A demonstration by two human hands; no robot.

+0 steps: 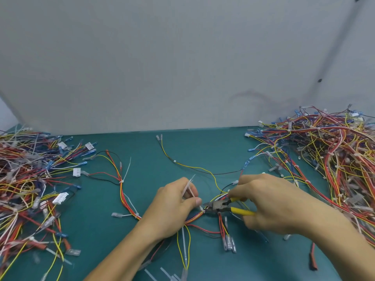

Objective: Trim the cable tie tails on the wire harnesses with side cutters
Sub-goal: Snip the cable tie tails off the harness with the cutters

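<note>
Yellow-handled side cutters (218,205) gripped in right hand (269,201), fingers (243,191) curled tight round both handles.

Head view, the only one:
- Cutter nose aimed left, long axis roughly level across frame, tips just beside a white cable tie (202,208) on the harness (194,217).
- Jaws near together. Nipped on the tail or not: too small to tell.
- Left hand (172,205) on the far side of that tie, thumb pressed close against it. Its fingers curled, pinching a few white tie tails (187,189) sticking up and away.
- Tie directly between the two sets of fingertips, right at the cutter tips, touching or almost touching the left thumb.
- Harness flat on green table (142,151), running under left palm, wires fanning toward the wearer.
- Likely step: snipping this tail flush at the tie head. Right hand acting, left only steadying.
- Risk: tips close to red and yellow wires, close to thumb too.
- Further left of left fingers, apparently same harness: one long untrimmed tail (126,169) standing up, probably next.
- Harness heaps well left (24,179) and well right (334,155) of the hands.
- Loose white offcuts (162,272) by bottom edge, beside left forearm.
</note>
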